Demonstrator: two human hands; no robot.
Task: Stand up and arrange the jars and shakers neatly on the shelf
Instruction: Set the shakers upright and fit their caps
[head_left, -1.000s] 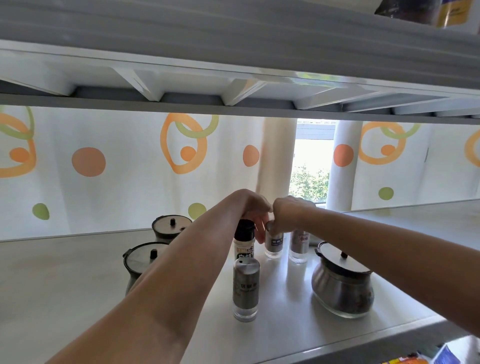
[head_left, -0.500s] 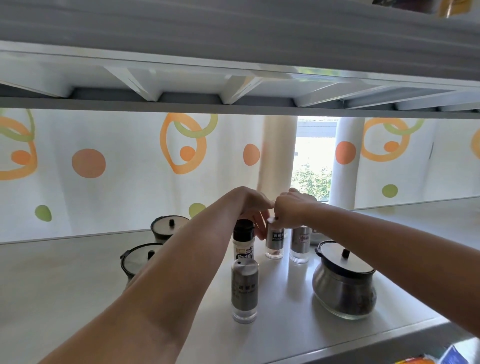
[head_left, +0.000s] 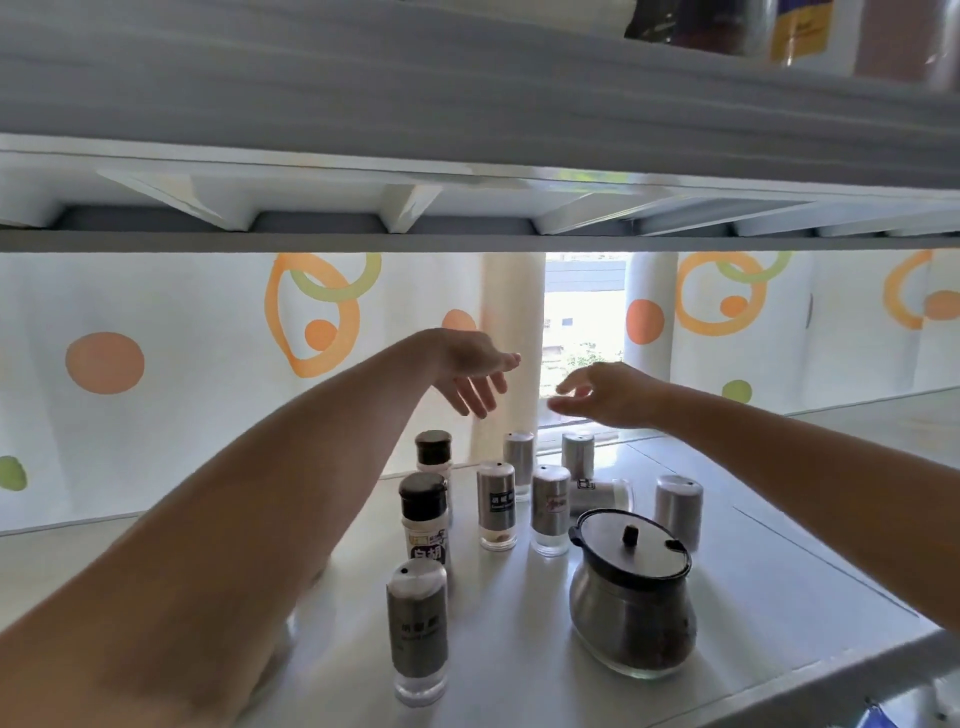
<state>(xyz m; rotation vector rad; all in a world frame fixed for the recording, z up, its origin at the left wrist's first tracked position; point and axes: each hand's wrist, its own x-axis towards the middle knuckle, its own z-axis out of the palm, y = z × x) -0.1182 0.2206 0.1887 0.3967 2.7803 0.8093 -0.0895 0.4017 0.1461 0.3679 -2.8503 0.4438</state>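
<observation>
A curtain (head_left: 156, 338) with orange and green rings hangs behind, parted at a bright window (head_left: 582, 322). An upper shelf (head_left: 467, 93) runs overhead. My left forearm (head_left: 249, 519) hides the left part of the pale shelf (head_left: 519, 686). My left grip (head_left: 475, 371) and right grip (head_left: 608, 395) hover apart, fingers loose and spread, holding nothing. Below them, left to right, stand two black-capped bottles (head_left: 423, 512), a near steel shaker (head_left: 417, 618), two upright shakers (head_left: 497, 504) side by side, and two back shakers (head_left: 518, 462) behind. Further right are one toppled shaker (head_left: 602, 493) on its side, a lidded jar (head_left: 631, 597) in front, and a last shaker (head_left: 678, 506).
</observation>
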